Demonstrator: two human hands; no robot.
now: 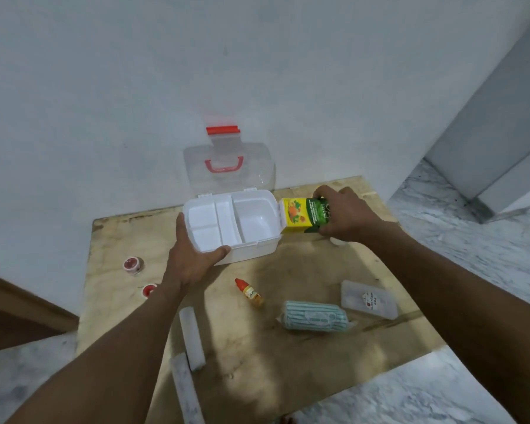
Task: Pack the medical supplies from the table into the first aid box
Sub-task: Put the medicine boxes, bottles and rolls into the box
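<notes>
One open first aid box (251,250) far centre on the table (288,362), left hand (193,261) gripping its near-left corner, right hand (346,215) holding one yellow-green carton (300,214) just right of it; nearer: two red jars (132,265) (149,289) left, one dropper bottle (249,292), one striped pack (314,316), one clear case (368,299), two white rolls (192,338) (185,390)

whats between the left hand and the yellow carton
The open first aid box, in the head view. The left hand grips its near left corner; the yellow carton, held by the right hand, is at its right end.
</notes>
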